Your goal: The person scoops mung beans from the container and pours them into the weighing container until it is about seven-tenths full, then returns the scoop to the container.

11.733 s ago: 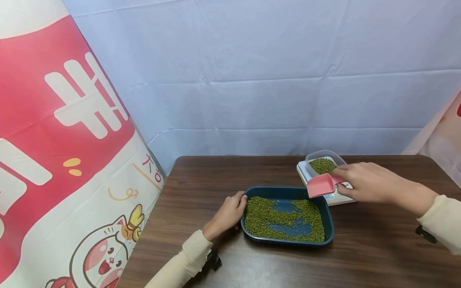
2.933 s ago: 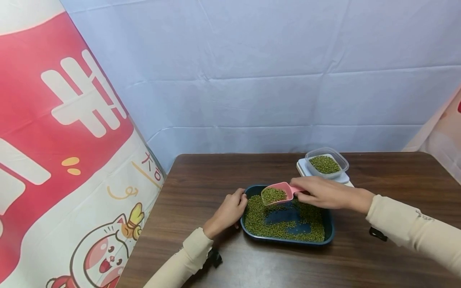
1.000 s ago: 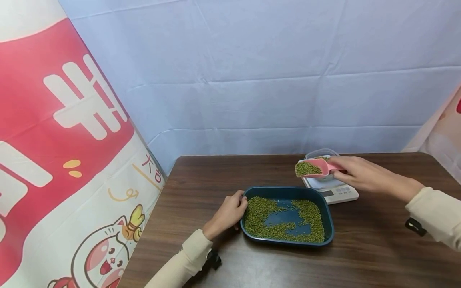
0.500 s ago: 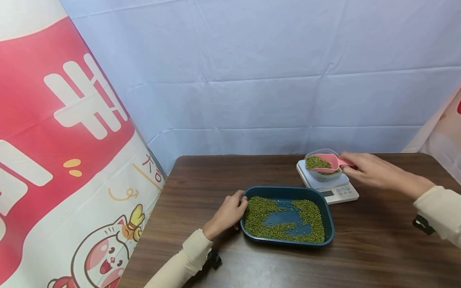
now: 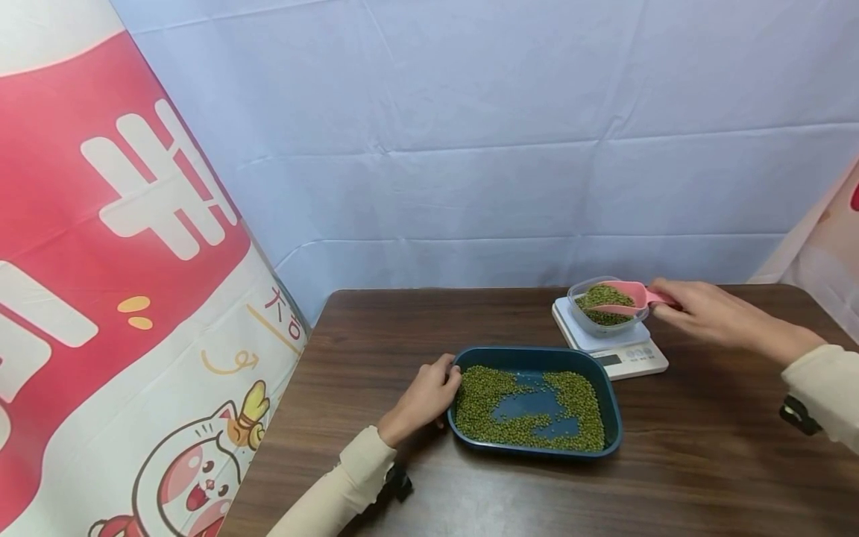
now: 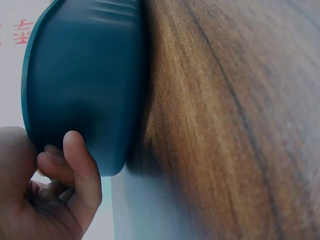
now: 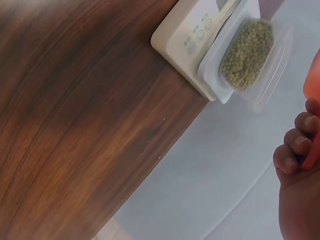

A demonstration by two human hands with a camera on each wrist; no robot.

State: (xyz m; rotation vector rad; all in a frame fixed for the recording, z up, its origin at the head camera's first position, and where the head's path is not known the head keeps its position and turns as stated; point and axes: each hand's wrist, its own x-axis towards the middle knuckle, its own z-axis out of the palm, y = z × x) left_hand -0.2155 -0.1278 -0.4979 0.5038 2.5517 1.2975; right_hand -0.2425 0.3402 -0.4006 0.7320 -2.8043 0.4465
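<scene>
My right hand [image 5: 711, 313] grips the handle of a pink scoop [image 5: 635, 291] heaped with green mung beans. The scoop is held above a clear plastic container [image 5: 599, 327] that holds more beans. That container sits on a white kitchen scale [image 5: 636, 364]; the right wrist view shows the scoop [image 7: 314, 82] apart from it and higher. My left hand [image 5: 423, 397] holds the left rim of a dark blue tray [image 5: 523, 358], where beans lie spread with bare patches between. In the left wrist view, curled fingers [image 6: 82, 170] press at the tray's corner.
A brown wooden table [image 5: 376, 335] carries everything. Behind it hangs a pale blue cloth [image 5: 470, 186], close to the table's back edge. A printed red and white banner [image 5: 168, 313] hangs at the left. The scale stands just behind the tray's right back corner.
My right hand has carried the bean-filled scoop from the tray to the container, then shifted slightly right above it. My left hand has stayed on the tray rim.
</scene>
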